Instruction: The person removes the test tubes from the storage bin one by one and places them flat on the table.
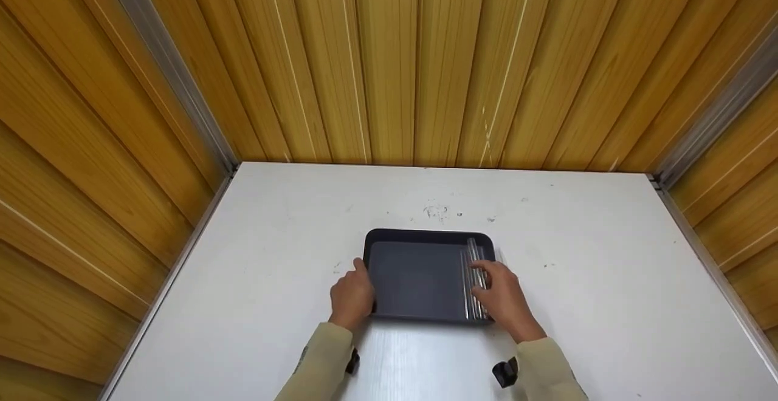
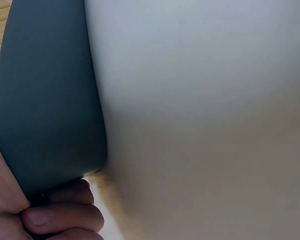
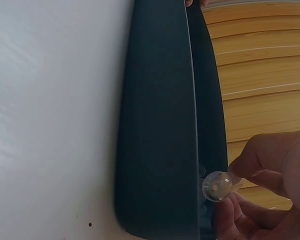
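A dark grey rectangular tray (image 1: 416, 279) rests on the white table. At the tray's left side my left hand (image 1: 352, 294) grips the wall; in the left wrist view its curled fingers (image 2: 65, 217) show at the tray's corner. My right hand (image 1: 501, 294) is over the right side, pinching a clear test tube (image 1: 471, 248) between thumb and fingers. The tube's rounded end (image 3: 217, 186) shows just above the near rim in the right wrist view. Several more clear test tubes (image 1: 467, 298) lie side by side along the tray's right wall, partly hidden by the right hand.
White tabletop (image 1: 292, 237) with dark scuffs surrounds the tray. Wood-look panels (image 1: 389, 67) stand behind the table and at both sides, with grey metal posts (image 1: 176, 67) in the corners. A small black device (image 1: 504, 373) sits at the right wrist.
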